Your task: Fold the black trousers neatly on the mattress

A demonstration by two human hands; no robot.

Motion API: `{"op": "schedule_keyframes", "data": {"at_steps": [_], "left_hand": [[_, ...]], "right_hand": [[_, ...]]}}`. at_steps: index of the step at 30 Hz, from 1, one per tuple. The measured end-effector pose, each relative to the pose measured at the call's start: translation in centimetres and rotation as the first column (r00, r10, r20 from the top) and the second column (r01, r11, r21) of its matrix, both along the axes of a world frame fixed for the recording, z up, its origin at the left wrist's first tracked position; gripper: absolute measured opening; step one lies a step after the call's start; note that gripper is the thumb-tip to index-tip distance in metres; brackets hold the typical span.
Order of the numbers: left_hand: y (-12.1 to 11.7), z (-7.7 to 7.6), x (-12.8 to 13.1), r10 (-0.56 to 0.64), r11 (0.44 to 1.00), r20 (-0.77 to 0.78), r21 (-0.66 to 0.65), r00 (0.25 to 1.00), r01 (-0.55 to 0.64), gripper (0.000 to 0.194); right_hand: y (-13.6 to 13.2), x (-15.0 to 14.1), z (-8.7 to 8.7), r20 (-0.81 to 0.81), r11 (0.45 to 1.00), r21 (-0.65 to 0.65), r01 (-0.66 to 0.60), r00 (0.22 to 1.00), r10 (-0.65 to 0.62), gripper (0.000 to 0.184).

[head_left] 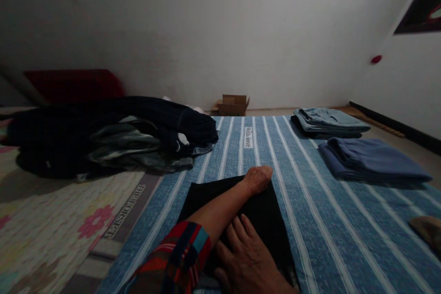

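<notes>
A flat black garment [265,220] lies on a blue-and-white striped mattress [320,225], close to me. My left hand [258,180], in a red plaid sleeve, reaches across the cloth and rests at its far edge, its fingers curled out of sight. My right hand [243,259] lies flat on the near part of the black cloth, fingers spread and holding nothing. The garment's lower corner is hidden under my forearm and hand.
Two folded blue garments [327,121] [370,161] lie at the mattress's far right. A heap of dark clothes [113,140] sits at its left edge, beside a floral mat [58,211]. A cardboard box [233,104] stands by the far wall.
</notes>
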State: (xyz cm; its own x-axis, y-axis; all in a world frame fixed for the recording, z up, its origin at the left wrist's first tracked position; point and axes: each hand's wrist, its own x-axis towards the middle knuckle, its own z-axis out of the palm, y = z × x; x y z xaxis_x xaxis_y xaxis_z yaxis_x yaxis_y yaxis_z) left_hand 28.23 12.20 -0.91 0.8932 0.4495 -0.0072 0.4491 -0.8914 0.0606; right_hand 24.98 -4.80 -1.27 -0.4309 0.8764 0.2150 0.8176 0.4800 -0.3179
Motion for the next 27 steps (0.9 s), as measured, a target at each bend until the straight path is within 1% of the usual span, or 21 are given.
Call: {"op": "schedule_keyframes", "data": {"at_steps": [3,6,9,12,14,16,18,20,22,24,25,27], "left_hand": [[-0.8,1.2,-0.3,-0.037,0.999,0.024,0.021,0.999,0.036,0.02],[-2.8,2.1,-1.5,-0.102,0.995,0.054,0.028,0.993,0.101,0.019],[-5.1,2.4,-4.1,-0.163,0.987,0.056,0.004,0.985,0.163,0.014],[-6.3,2.2,-7.4,-0.15,0.983,0.106,-0.096,0.983,0.16,0.025],[-6.1,1.9,-9.4,-0.094,0.97,0.154,-0.21,0.984,0.125,0.037],[-5.5,1.8,-10.7,-0.034,0.943,0.171,-0.322,0.985,0.088,0.045],[-4.9,1.7,-11.3,0.0,0.911,0.17,-0.406,0.986,0.07,0.048],[-4.5,1.6,-11.3,0.013,0.886,0.171,-0.459,0.985,0.068,0.05],[-4.4,1.6,-11.2,0.027,0.874,0.179,-0.482,0.984,0.064,0.049],[-4.5,1.8,-11.2,0.043,0.88,0.198,-0.472,0.979,0.057,0.048],[-4.6,2.0,-11.4,0.047,0.893,0.21,-0.446,0.976,0.053,0.046],[-4.9,2.3,-12.1,0.049,0.935,0.227,-0.354,0.973,0.036,0.044]], "right_hand": [[-0.1,-0.1,0.1,0.002,1.0,0.022,0.003,1.0,-0.003,0.056],[-0.3,-0.1,-0.4,0.007,0.998,0.058,0.012,1.0,-0.012,0.054],[-0.6,-0.4,-1.6,0.017,0.993,0.105,0.047,0.999,-0.049,0.052],[-0.8,-0.6,-2.3,0.04,0.988,0.143,0.06,0.997,-0.066,0.053],[-0.8,-0.7,-2.2,0.053,0.988,0.146,0.048,0.997,-0.057,0.052],[-0.7,-0.6,-1.7,0.057,0.99,0.134,0.038,0.997,-0.046,0.052],[-0.5,-0.5,-1.2,0.056,0.992,0.121,0.042,0.997,-0.049,0.054],[-0.4,-0.5,-1.0,0.057,0.993,0.108,0.042,0.997,-0.049,0.054],[-0.3,-0.5,-1.0,0.057,0.994,0.098,0.038,0.997,-0.043,0.055],[-0.3,-0.5,-1.1,0.059,0.996,0.089,0.031,0.998,-0.037,0.056],[-0.3,-0.5,-1.1,0.061,0.996,0.086,0.029,0.998,-0.034,0.058],[-0.2,-0.4,-1.2,0.068,0.997,0.079,0.018,0.997,-0.023,0.063]]}}
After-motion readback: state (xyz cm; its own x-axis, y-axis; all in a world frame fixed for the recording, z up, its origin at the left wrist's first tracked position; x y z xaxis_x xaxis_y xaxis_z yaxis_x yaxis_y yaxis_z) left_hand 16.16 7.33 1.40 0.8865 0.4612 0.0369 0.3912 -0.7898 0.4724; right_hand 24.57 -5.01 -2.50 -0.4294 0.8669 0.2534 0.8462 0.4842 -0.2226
